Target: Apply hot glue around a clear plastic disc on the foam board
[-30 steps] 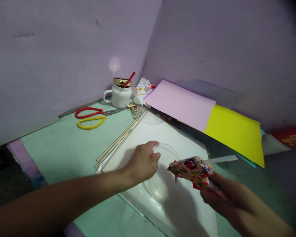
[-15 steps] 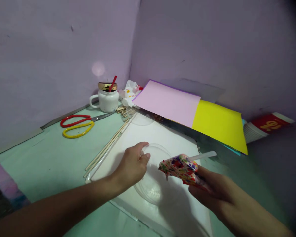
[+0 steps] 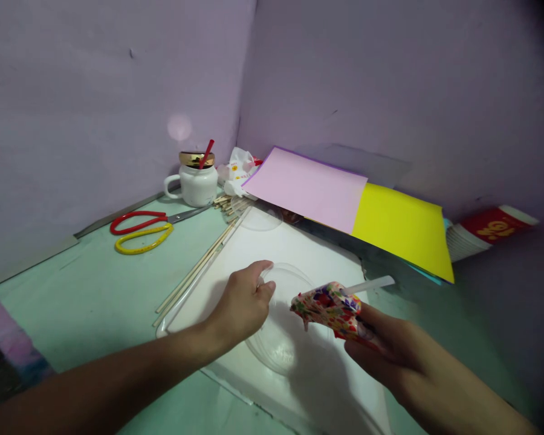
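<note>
A clear round plastic lid (image 3: 281, 353) lies on a white board (image 3: 344, 260). My left hand (image 3: 245, 302) pinches the lid's upper left rim between thumb and fingers. My right hand (image 3: 394, 347) is closed around a glue gun (image 3: 329, 311) with a colourful patterned covering. From its back sticks out a translucent white glue stick (image 3: 374, 284). The tip points left, above the lid and apart from it as far as I can see. The fingers wrapped round the handle are partly hidden.
Left of the board lie thin wooden sticks (image 3: 194, 275) and scissors (image 3: 145, 229) with red and yellow handles. A white mug (image 3: 199, 184) stands in the corner. Behind the board are pink paper (image 3: 312, 187), yellow paper (image 3: 401, 232), another clear lid (image 3: 260, 219) and stacked paper cups (image 3: 492, 232).
Almost nothing differs. The glue gun and my right hand sit very slightly further left in the view; the left hand keeps its hold on the lid.
</note>
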`<state>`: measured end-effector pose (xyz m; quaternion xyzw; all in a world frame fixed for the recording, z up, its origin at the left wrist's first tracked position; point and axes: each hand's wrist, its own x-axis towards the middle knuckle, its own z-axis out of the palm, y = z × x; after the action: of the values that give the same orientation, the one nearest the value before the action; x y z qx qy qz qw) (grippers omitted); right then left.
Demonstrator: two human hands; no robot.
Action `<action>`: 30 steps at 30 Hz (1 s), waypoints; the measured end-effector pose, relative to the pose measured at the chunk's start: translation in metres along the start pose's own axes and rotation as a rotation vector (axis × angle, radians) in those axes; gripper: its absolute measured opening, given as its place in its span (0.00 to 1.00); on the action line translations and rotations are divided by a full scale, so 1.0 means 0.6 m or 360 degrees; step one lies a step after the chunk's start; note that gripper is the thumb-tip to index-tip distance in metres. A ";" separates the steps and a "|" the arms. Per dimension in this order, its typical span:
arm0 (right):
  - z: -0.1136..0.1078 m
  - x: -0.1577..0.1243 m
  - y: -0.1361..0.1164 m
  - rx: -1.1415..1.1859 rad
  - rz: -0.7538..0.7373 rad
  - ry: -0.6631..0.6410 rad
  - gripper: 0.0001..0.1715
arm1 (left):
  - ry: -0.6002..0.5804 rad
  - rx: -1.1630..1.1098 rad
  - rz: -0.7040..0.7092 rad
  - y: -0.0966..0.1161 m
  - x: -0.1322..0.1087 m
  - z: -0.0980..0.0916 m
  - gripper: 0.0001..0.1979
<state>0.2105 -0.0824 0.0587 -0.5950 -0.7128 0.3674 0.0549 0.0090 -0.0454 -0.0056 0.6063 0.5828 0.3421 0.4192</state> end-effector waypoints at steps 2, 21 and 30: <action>0.000 -0.001 0.001 -0.0010 0.0002 0.0014 0.26 | 0.0001 0.0018 -0.0002 0.000 0.001 0.000 0.21; -0.002 -0.004 -0.001 -0.0261 -0.0079 0.0022 0.23 | 0.0029 0.0041 0.0031 -0.007 0.004 0.004 0.21; 0.003 0.004 0.004 -0.0211 0.0023 -0.0013 0.25 | 0.0057 0.0029 0.0062 -0.009 0.005 0.005 0.21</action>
<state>0.2107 -0.0811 0.0554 -0.6009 -0.7314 0.3223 0.0097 0.0095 -0.0431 -0.0118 0.6151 0.5815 0.3557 0.3963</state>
